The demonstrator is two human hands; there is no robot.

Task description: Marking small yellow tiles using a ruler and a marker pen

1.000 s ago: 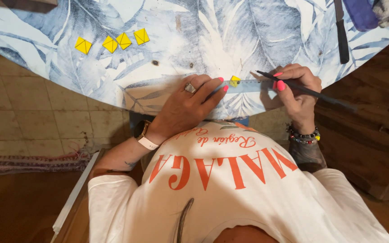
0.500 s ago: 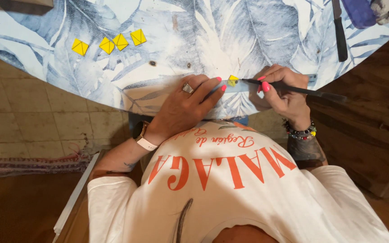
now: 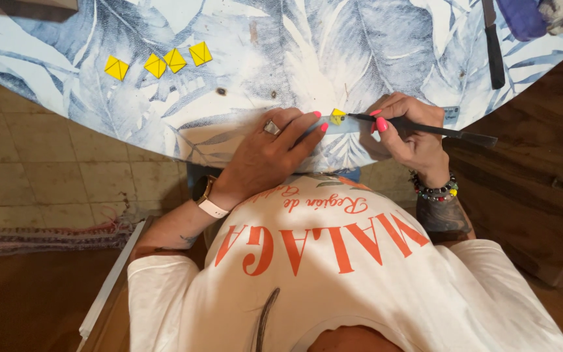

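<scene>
My left hand (image 3: 272, 153) lies flat on a clear ruler (image 3: 340, 125) near the table's front edge, fingertips pressing it down. A small yellow paper piece (image 3: 337, 117) sits at the ruler, just past my fingertips. My right hand (image 3: 406, 133) grips a thin dark tool (image 3: 434, 130) like a pen, its tip touching the yellow piece. The tool's handle sticks out to the right beyond my hand. The ruler's right end shows past my right hand.
Several folded yellow paper squares (image 3: 156, 63) lie in a row at the table's left. The round table (image 3: 229, 45) wears a blue leaf-patterned cloth. A dark knife-like tool (image 3: 492, 45) and a blue object (image 3: 521, 16) lie at the far right. Tiled floor lies below left.
My right hand has slid left along the ruler, bringing the tool's tip up to the yellow piece. My left hand has stayed on the ruler.
</scene>
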